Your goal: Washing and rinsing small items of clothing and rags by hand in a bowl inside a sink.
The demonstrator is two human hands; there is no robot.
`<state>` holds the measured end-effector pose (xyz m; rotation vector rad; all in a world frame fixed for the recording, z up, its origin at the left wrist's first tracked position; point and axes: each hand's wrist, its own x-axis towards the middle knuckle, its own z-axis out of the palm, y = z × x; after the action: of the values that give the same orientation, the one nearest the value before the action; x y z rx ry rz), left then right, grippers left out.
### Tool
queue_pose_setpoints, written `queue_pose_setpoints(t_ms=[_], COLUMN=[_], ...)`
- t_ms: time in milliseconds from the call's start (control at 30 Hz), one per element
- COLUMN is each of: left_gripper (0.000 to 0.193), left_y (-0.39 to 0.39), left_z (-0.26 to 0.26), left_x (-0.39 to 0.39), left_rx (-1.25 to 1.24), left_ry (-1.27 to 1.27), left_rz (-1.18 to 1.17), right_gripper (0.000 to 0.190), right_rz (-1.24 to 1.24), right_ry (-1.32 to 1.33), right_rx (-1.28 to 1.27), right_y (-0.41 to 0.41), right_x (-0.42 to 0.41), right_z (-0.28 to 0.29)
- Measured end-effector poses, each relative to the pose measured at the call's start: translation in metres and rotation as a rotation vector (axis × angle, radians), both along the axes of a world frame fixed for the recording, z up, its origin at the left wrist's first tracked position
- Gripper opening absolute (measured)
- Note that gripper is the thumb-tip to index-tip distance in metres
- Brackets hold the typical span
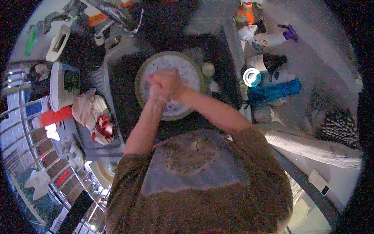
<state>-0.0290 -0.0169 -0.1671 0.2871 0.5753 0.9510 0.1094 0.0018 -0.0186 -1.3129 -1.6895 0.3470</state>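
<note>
A round basin (137,89) with a yellowish-green rim holds foamy, whitish water (163,62) in front of me. Above or at its surface, my left hand (156,87) and my right hand (173,83) are pressed together, overlapping and blurred. The right forearm comes in from the right and the left one from below. Whether anything small lies between the fingers is hidden. A pale round object (208,69) sits just right of the basin.
The basin stands in a dark sink area. Along the right are an orange spray bottle (244,14), a purple-trigger spray bottle (264,40), a dark bottle (271,63) and a blue object (274,91). At left lie crumpled cloths (90,108) beside a red cylindrical object (55,117).
</note>
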Motion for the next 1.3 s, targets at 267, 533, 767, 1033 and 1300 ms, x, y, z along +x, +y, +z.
queue_pose_setpoints(t_ms=[267,533,767,1033,1300], left_gripper=[0.026,0.027,0.025,0.027,0.029], left_y=[0.017,0.046,0.06,0.123,0.147], left_z=[0.181,0.16,0.088,0.081,0.077], left_x=[0.021,0.018,0.01,0.029,0.074], left_rx=[-0.169,-0.444,-0.266,-0.226,-0.201], left_ry=[0.408,0.459,0.237,0.158,0.214], left_rz=[-0.08,-0.126,-0.042,-0.093,-0.34], right_gripper=[0.025,0.017,0.026,0.043,0.04], right_rz=[-0.422,-0.197,0.008,0.184,-0.02], right_ry=[-0.401,-0.86,-0.29,-0.026,0.521], right_rx=[0.009,-0.159,-0.015,-0.517,-0.536], right_y=[0.081,0.117,0.076,0.07,0.058], right_x=[0.019,0.013,-0.03,-0.036,0.015], right_z=[0.055,0.097,0.075,0.045,0.005])
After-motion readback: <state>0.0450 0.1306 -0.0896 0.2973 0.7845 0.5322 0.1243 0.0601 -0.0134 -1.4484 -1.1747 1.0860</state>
